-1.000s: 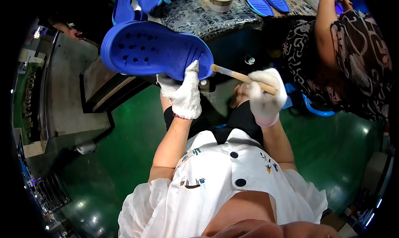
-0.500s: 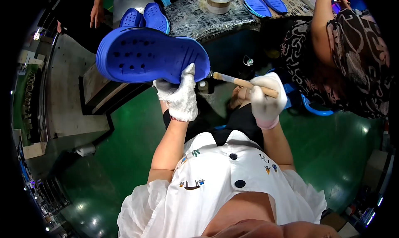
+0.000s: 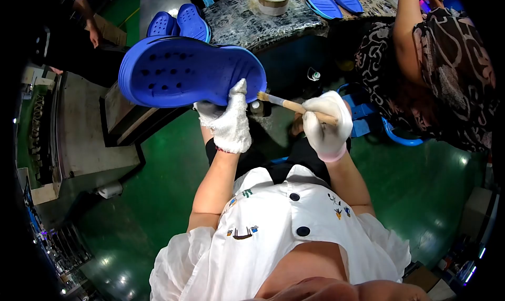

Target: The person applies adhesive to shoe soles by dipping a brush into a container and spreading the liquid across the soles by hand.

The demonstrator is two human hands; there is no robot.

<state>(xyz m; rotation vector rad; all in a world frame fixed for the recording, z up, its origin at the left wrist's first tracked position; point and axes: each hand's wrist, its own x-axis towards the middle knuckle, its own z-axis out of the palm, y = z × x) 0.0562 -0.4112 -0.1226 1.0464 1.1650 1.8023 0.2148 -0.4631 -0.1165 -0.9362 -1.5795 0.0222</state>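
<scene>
A large blue shoe sole piece (image 3: 189,72) with small dark holes is held up in front of me. My left hand (image 3: 229,119), in a white knitted glove, grips its narrower end, thumb on the inner face and fingers hidden beneath. In my right hand (image 3: 327,123), also gloved in white, is a wooden-handled brush (image 3: 294,106). Its bristles are at the right edge of the blue piece; whether they touch it is hard to tell.
Beyond my hands is a plastic-wrapped table (image 3: 263,30) bearing a roll of tape (image 3: 273,0) and blue soles (image 3: 322,1). More blue soles (image 3: 192,23) lie at its left. A person in a patterned top (image 3: 452,74) sits at the right; another person's hand (image 3: 95,36) hangs at the upper left.
My right hand and the brush have moved left, toward me and the edge of the blue piece. The blue piece has shifted slightly down and left. The person at the upper left has moved away from the soles.
</scene>
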